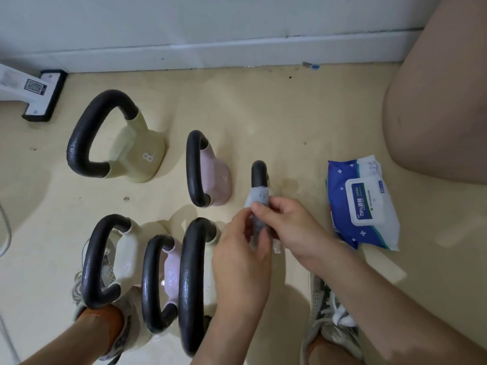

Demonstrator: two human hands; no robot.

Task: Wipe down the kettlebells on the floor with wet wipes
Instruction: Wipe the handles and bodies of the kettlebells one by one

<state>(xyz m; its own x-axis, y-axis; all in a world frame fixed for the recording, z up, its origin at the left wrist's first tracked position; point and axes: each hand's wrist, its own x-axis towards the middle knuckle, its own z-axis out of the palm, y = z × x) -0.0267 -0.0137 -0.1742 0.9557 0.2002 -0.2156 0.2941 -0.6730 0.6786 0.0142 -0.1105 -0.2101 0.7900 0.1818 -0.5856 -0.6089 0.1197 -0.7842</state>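
Note:
Several kettlebells with black handles stand on the beige floor. A small kettlebell's handle [259,173] rises between my hands, its body hidden beneath them. A wet wipe [257,197] is wrapped round that handle. My right hand [292,225] pinches the wipe against the handle. My left hand [243,256] curls round the lower part of the same handle. To the left are a cream kettlebell marked 8 [137,151], a pink one [214,177], and a near row: white [126,254], pink [171,272], and one with a tall handle [191,283].
A blue and white wet-wipes pack [362,204] lies on the floor to the right, lid closed. My shoes [329,309] are at the bottom, my knee [437,122] at the right. A white baseboard [210,54] runs along the back, with a white stand foot [42,96] at far left.

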